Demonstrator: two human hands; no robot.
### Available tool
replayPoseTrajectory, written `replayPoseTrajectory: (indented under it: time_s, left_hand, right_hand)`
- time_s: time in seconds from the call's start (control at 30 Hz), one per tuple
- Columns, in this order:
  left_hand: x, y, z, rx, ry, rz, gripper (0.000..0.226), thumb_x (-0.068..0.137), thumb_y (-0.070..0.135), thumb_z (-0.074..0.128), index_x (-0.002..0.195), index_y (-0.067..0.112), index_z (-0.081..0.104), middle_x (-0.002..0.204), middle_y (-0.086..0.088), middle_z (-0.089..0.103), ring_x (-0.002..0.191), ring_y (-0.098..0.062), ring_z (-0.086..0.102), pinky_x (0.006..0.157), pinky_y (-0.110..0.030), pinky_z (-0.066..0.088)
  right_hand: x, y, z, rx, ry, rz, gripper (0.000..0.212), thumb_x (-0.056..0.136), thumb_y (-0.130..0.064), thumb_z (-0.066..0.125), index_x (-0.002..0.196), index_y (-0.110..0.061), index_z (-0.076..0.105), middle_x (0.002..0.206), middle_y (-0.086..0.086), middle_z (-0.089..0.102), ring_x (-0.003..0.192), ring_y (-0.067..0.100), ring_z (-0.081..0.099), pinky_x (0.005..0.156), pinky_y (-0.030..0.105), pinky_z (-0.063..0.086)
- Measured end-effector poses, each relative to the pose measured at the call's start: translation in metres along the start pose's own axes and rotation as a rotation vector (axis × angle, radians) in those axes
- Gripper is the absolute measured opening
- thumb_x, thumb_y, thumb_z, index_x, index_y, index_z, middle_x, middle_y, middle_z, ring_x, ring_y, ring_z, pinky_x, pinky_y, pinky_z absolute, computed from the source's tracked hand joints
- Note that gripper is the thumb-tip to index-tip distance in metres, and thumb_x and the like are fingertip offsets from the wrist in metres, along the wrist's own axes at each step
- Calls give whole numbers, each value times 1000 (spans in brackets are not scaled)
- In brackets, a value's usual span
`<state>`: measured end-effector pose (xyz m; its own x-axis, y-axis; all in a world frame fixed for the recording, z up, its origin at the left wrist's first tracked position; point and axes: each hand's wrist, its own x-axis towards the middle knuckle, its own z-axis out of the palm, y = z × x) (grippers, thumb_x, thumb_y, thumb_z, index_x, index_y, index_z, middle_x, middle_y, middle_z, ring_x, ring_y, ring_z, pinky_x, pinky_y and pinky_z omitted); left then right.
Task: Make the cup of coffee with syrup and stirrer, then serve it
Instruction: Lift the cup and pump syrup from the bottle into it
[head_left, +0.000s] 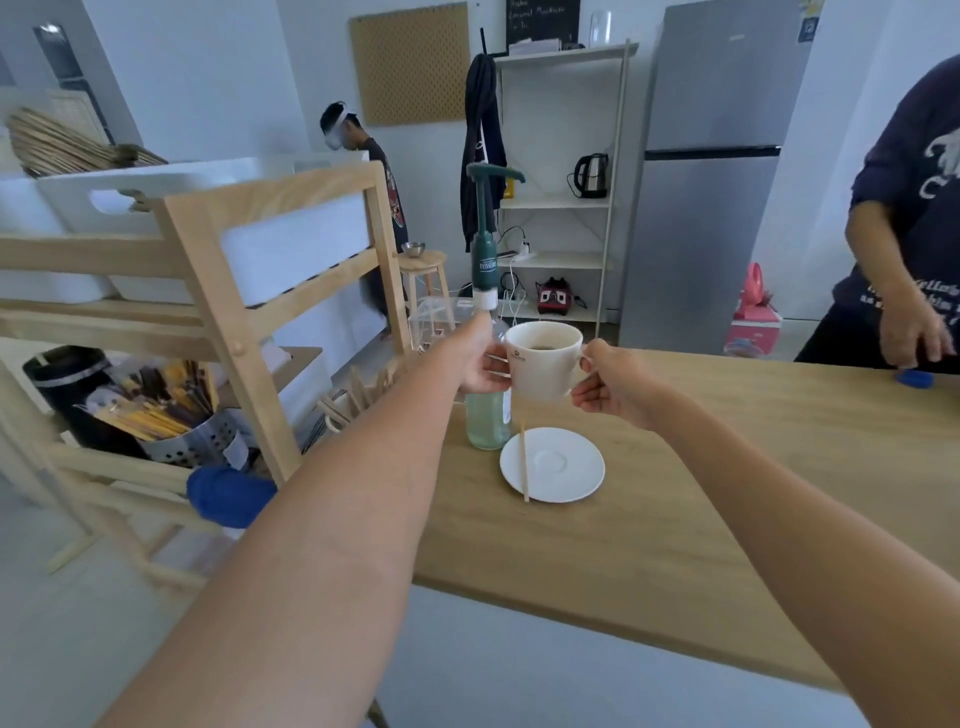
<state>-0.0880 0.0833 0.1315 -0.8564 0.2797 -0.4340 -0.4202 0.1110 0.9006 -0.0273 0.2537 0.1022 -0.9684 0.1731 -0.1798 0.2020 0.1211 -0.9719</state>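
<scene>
A white cup (543, 358) with dark coffee in it hangs above the wooden table (727, 519), held from both sides. My left hand (480, 361) grips its left wall and my right hand (608, 387) pinches the handle. Right behind the cup stands a clear syrup bottle (487, 421) with a tall green pump (485, 223); my left hand partly hides the bottle's neck. Below the cup lies a white saucer (563, 467) with a wooden stirrer (524, 462) resting across its left rim.
A wooden rack (218, 291) with white bins and a steel caddy of utensils (182, 431) stands to the left. A blue cloth (228, 493) sits on its lower shelf. A person (914, 244) leans on the table's far right. A fridge (717, 171) and shelves stand behind.
</scene>
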Motion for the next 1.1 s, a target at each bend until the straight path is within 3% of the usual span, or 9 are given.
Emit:
replayPoseTrajectory:
  time_s: [0.17,0.27,0.47,0.57,0.67,0.73,0.93,1.1]
  left_hand:
    - [23,-33,9,46,-27,-96,72,95,60,17,120,2,54,101,-16,59,88,-26,56,75,-35,46]
    - [36,-49,13,54,-65,-124,92,87,75,10,124,1,51,112,-17,58,96,-25,56,79,-35,47]
    - [58,-77,18,41,-66,-174,113,75,86,4,139,0,41,123,-17,56,111,-27,54,91,-35,43]
    - [64,-85,19,36,-58,-181,116,72,88,4,137,0,44,110,-13,60,96,-22,58,78,-31,49]
    - [70,-92,20,47,-41,-183,116,72,88,5,140,2,40,124,-14,58,109,-23,57,89,-33,49]
    - [74,-98,21,49,-29,-178,115,72,88,5,139,1,41,123,-15,58,113,-24,55,93,-34,47]
    - [80,-102,22,55,-6,-159,112,76,86,7,136,-2,43,106,-13,61,102,-22,58,82,-32,49]
    - [82,-107,17,56,22,-135,109,76,85,10,142,3,38,127,-14,56,111,-23,56,82,-33,51]
  right_hand:
    - [13,40,-2,2,12,85,23,86,-23,37,66,-12,40,67,15,55,60,24,54,55,27,48]
    - [21,60,-4,24,18,122,25,86,-24,41,65,-11,41,66,15,54,60,24,55,55,27,49]
    - [32,96,-3,68,9,186,21,85,-19,39,66,-12,42,65,13,51,59,23,53,56,26,50]
    - [36,110,-1,101,18,212,21,86,-19,40,66,-11,43,65,13,51,59,23,54,52,23,51]
    - [40,121,1,135,42,247,21,86,-17,41,67,-9,45,66,14,52,60,24,55,56,25,52]
    - [42,127,2,149,36,262,22,87,-16,41,67,-9,45,68,15,52,61,24,54,60,27,52]
    - [41,132,3,178,27,271,21,87,-14,40,67,-9,45,69,15,52,61,24,53,60,27,51]
    - [37,131,1,103,-19,250,20,94,-28,45,82,-12,51,75,12,56,61,21,57,56,27,51]
